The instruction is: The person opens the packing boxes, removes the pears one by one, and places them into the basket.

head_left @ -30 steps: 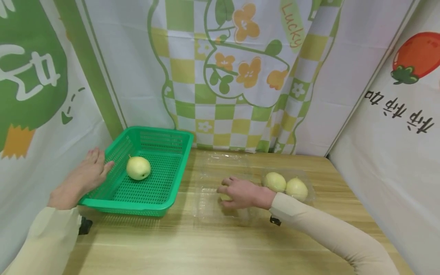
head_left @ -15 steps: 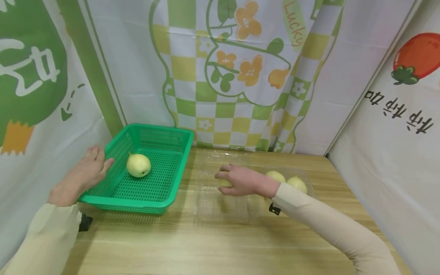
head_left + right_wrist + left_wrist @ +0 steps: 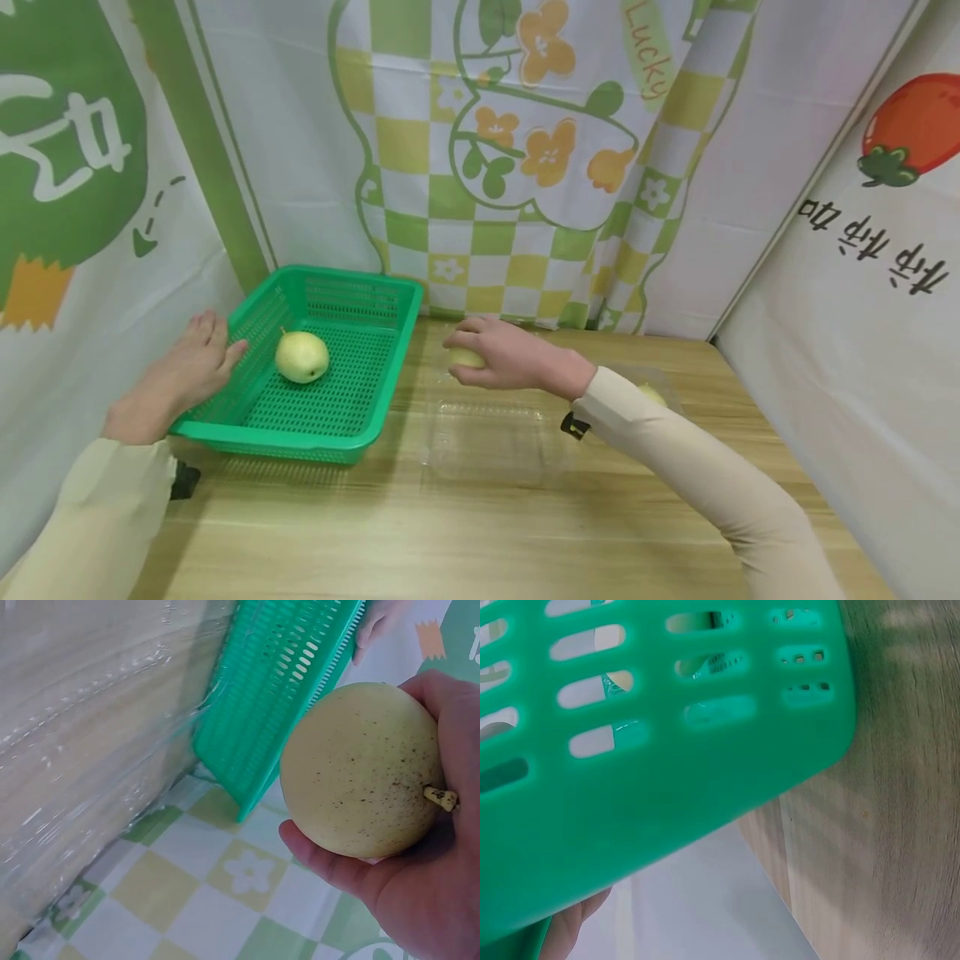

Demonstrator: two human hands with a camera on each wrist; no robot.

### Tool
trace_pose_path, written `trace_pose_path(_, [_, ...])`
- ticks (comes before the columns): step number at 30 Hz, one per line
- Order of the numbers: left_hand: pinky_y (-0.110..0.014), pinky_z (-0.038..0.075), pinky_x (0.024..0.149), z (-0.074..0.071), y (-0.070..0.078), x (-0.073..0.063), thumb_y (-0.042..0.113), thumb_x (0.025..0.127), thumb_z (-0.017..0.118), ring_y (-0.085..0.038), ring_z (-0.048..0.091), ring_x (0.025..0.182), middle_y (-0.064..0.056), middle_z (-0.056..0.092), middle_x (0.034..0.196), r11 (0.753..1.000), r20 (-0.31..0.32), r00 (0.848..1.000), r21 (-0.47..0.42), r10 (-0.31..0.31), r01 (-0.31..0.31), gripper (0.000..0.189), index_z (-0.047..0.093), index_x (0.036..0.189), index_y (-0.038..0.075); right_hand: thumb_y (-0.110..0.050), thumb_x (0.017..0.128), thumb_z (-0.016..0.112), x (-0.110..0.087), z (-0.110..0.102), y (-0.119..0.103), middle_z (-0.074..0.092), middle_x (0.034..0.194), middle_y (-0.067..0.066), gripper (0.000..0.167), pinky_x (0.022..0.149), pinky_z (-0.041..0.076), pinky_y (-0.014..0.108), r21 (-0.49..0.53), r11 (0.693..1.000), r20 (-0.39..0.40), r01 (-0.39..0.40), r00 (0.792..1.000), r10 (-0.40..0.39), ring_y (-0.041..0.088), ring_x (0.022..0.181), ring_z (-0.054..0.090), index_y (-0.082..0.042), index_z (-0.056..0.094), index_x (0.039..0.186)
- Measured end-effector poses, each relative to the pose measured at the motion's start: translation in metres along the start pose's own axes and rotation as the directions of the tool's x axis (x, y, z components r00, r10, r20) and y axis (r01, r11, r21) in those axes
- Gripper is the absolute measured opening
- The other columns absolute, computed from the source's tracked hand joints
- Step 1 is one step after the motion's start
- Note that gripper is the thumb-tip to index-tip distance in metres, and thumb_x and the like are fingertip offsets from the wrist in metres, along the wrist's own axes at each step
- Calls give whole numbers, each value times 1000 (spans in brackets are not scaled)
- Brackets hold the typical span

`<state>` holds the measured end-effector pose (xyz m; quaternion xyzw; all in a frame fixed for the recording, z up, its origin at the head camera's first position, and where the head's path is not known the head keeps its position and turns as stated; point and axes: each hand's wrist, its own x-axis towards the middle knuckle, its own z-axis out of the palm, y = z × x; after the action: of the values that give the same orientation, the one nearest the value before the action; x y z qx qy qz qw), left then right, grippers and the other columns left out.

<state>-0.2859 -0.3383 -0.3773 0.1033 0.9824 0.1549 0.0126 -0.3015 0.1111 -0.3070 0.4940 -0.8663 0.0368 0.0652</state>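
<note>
In the head view my right hand (image 3: 504,354) holds a pale yellow pear (image 3: 467,358) above the opened clear plastic box (image 3: 487,442). The right wrist view shows the fingers and thumb curled round this speckled pear (image 3: 352,765), its short stem near the palm. My left hand (image 3: 186,367) lies at the left rim of the green basket (image 3: 285,447), fingers extended and thumb apart. Another pear (image 3: 302,358) sits inside the basket. From the left wrist, the slotted basket wall (image 3: 652,802) covers most of the view, hiding nearly all of that hand.
A second clear box (image 3: 670,387) stands to the right, with a pear (image 3: 651,394) partly hidden behind my right sleeve. Wooden tabletop (image 3: 450,542) runs along the front. A checked curtain (image 3: 480,250) hangs directly behind the basket and boxes.
My right hand has lifted the pear out of the clear box's front half and carried it back and slightly left. The left hand stays at the basket rim.
</note>
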Motion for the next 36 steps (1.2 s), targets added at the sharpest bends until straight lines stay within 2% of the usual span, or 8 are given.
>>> trace_pose_path(6, [-66, -3, 118, -1, 2, 1, 44, 107, 12, -59, -14, 140, -45, -17, 149, 1000, -2, 1000, -4, 1, -1, 79, -7, 144, -23, -36, 100, 52, 11, -4, -5, 59, 132, 8, 44, 107, 47, 36, 18, 1000, 19, -2, 1000, 2, 22, 122, 56, -12, 58, 135])
trace_pose_path(15, [-66, -4, 117, 2, -2, -3, 42, 107, 12, -59, -15, 140, -46, -17, 148, 1000, -13, 1000, -4, 2, -2, 78, -7, 144, -24, -32, 99, 53, 41, -6, -6, 63, 128, 8, 40, 103, 49, 33, 66, 997, -66, 32, 997, -28, 21, 118, 59, -11, 60, 132])
trace_pose_path(20, [-66, -3, 118, 2, -2, -2, 42, 107, 12, -59, -16, 140, -45, -18, 149, 1000, -12, 1000, -5, 6, -6, 78, -8, 144, -23, -32, 99, 54, 57, -8, -8, 62, 128, 7, 41, 103, 48, 32, 74, 997, -58, 3, 998, 1, 20, 117, 59, -11, 59, 133])
trace_pose_path(24, [-67, -3, 117, 2, -1, 1, 43, 107, 12, -60, -14, 140, -45, -17, 149, 1000, -6, 1000, -4, 9, -9, 78, -8, 144, -23, -33, 99, 54, 70, -9, -10, 62, 126, 6, 40, 89, 51, 27, 87, 996, -50, -20, 998, 25, 16, 109, 60, -12, 60, 132])
trace_pose_path(28, [-67, -3, 117, 1, -1, 5, 43, 107, 12, -60, -14, 140, -45, -18, 149, 1000, -3, 1000, -3, 15, -15, 79, -8, 144, -23, -35, 99, 54, 87, -8, -11, 63, 124, 6, 40, 72, 49, 21, 94, 995, -54, -28, 998, 33, 12, 96, 58, -13, 60, 132])
trace_pose_path(31, [-66, -4, 118, 1, -2, 5, 44, 107, 11, -59, -16, 140, -45, -19, 149, 1000, -4, 1000, -6, 15, -15, 79, -9, 144, -23, -35, 99, 54, 99, -7, -14, 64, 123, 5, 41, 69, 47, 19, 104, 994, -43, -25, 999, 30, 11, 92, 57, -13, 60, 132])
trace_pose_path(36, [-65, -5, 118, 2, -3, 5, 43, 107, 11, -60, -15, 140, -46, -17, 148, 1000, -13, 1000, -1, 23, -23, 78, -7, 144, -24, -36, 99, 53, 114, -3, -16, 64, 123, 4, 42, 71, 48, 18, 134, 990, -17, -33, 999, 35, 10, 94, 56, -12, 60, 132])
